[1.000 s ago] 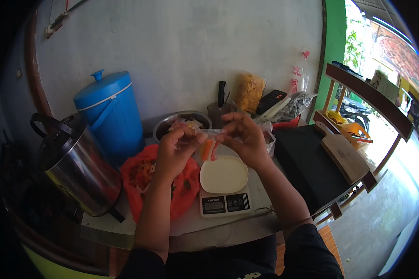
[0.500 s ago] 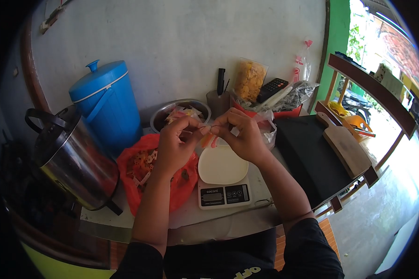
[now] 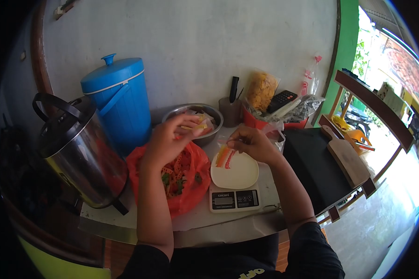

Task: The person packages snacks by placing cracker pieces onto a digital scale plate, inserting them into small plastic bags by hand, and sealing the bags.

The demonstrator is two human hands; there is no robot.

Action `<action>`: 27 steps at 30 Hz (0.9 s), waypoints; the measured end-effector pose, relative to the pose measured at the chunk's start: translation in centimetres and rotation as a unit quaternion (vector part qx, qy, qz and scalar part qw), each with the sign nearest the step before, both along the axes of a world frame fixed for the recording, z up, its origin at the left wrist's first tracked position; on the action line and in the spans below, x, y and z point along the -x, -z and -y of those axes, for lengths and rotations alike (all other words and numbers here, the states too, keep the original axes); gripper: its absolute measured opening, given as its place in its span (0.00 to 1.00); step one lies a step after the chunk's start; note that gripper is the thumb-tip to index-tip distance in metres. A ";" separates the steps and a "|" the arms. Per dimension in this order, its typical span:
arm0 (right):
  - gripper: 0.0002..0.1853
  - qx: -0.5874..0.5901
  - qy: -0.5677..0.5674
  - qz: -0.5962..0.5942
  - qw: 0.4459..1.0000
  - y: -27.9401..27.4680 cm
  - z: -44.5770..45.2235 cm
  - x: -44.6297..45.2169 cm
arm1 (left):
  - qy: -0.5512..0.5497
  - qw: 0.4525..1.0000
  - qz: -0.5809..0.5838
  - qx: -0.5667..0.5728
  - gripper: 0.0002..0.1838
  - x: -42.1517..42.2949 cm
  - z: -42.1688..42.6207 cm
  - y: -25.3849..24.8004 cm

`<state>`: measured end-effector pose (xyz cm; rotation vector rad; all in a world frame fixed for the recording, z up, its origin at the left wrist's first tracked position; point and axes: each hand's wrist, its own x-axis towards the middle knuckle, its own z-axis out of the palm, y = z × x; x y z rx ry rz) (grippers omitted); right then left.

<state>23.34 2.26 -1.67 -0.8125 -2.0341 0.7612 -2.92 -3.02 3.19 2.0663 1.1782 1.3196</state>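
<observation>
My right hand (image 3: 249, 144) pinches a small clear plastic bag with yellow, orange and red print (image 3: 225, 157). The bag hangs over the cream plate (image 3: 244, 176) of a white kitchen scale (image 3: 235, 209) marked "coconi". My left hand (image 3: 168, 139) is open, its fingers stretched out in front of a steel bowl (image 3: 220, 113), with nothing seen in it. Below that hand lies an open red plastic bag (image 3: 198, 188) holding orange-red pieces and some green bits; my forearm covers part of it. Several small wrapped packets (image 3: 202, 122) lie in the bowl.
At left stand a steel jug-like container (image 3: 91, 158) and a blue lidded water jug (image 3: 125, 100). Behind the scale a red basket (image 3: 253, 122) holds a bag of chips (image 3: 261, 90) and a calculator (image 3: 282, 100). To the right, a wooden cutting board (image 3: 347, 158) rests on a black surface (image 3: 307, 160).
My hands have parted. The left one has moved away and opened over the red bag, while the right one keeps the small bag, now lower over the scale. The view has shifted slightly.
</observation>
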 end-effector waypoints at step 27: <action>0.17 -0.142 0.260 0.631 0.717 9.9 -11.8 -12.6 | -0.047 0.992 0.112 -0.032 0.20 4.2 1.4 -1.4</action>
